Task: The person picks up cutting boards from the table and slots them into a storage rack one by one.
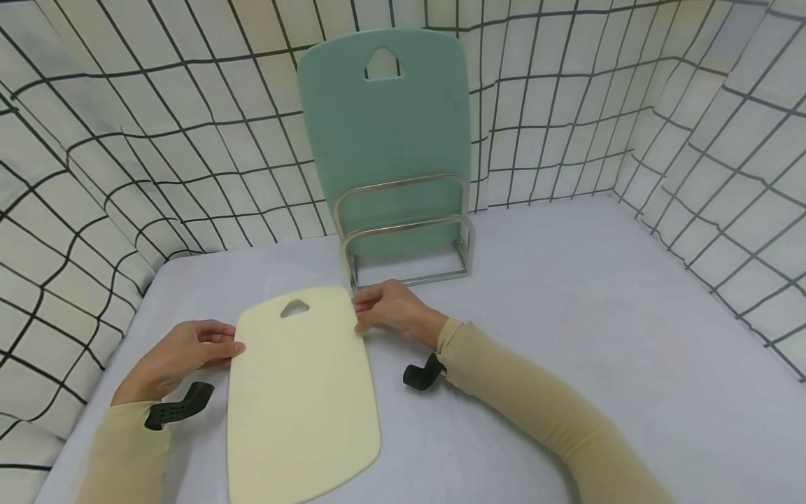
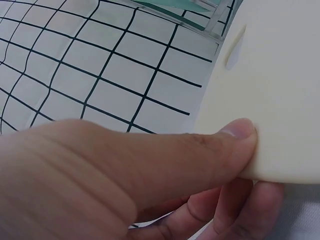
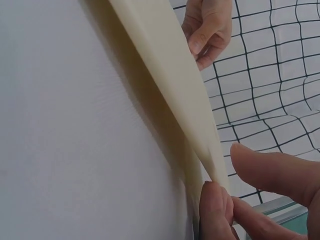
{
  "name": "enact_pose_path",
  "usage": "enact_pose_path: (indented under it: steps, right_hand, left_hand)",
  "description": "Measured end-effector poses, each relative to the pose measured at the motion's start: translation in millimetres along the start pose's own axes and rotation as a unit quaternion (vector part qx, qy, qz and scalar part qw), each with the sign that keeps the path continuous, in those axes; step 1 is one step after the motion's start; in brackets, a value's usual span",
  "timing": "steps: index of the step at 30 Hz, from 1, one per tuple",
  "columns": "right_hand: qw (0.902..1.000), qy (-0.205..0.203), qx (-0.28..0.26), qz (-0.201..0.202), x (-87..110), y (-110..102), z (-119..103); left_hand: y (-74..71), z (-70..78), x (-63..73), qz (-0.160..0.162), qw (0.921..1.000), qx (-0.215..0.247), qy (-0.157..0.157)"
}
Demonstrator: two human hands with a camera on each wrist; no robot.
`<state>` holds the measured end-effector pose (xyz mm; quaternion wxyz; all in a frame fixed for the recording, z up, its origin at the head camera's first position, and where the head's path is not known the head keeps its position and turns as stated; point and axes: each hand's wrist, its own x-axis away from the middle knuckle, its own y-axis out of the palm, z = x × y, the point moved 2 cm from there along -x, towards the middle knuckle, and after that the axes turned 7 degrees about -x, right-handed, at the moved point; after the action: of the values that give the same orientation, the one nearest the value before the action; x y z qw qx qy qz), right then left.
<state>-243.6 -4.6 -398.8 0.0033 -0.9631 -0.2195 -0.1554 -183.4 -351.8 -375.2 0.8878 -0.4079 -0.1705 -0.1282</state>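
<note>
A cream cutting board with a small handle hole slants up from the table, its far end raised. My left hand pinches its left edge, thumb on the upper face and fingers bent underneath. At the far right corner of the board, my right hand holds the edge with curled fingertips; its thumb stands just off the upper face. Behind the board is a metal rack with a larger green cutting board upright in it.
White cloth covers the table. A white curtain with a black grid pattern rises behind the table and along both sides. Black wrist mounts sit over beige sleeves.
</note>
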Motion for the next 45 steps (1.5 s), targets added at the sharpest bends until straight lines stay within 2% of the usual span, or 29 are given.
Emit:
enact_pose_path:
  steps: [5,11,16,21,26,32,36,41,45]
  right_hand:
    - [0.9999,0.005,-0.016,0.001,-0.8,0.5,1.4]
    - [1.0000,-0.005,0.004,-0.004,-0.1,1.9,1.6]
    - [0.9999,-0.005,0.004,-0.016,0.2,2.0,1.2]
    - [0.9997,-0.004,0.003,-0.023,1.8,2.4,1.0]
    - [0.9998,-0.006,-0.001,-0.017,1.0,2.1,3.5]
    - [0.9998,-0.004,-0.016,-0.013,1.0,2.3,3.4]
    - [0.9998,-0.005,-0.014,-0.012,1.1,1.6,2.5]
    - [0.9996,-0.013,-0.016,-0.021,1.2,1.4,2.6]
    - [0.9990,-0.012,-0.029,-0.030,1.8,2.4,3.6]
  left_hand:
    - [-0.4,2.0,1.6,-0.001,1.0000,-0.010,0.002]
    - [-3.6,3.4,4.2,0.007,0.9995,-0.032,-0.005]
    - [-5.8,1.8,4.9,0.014,0.9995,-0.024,-0.017]
    - [-7.6,1.1,5.2,0.022,0.9992,-0.031,-0.009]
    - [-7.7,0.4,7.3,0.015,0.9995,-0.028,0.002]
    - [-7.2,-1.3,7.9,-0.008,0.9997,-0.012,0.020]
    - [-6.3,-0.8,7.7,-0.015,0.9997,0.007,0.019]
    - [-6.7,-0.4,8.0,0.003,0.9998,0.018,0.010]
    - [-7.9,0.0,8.6,0.014,0.9996,0.017,0.016]
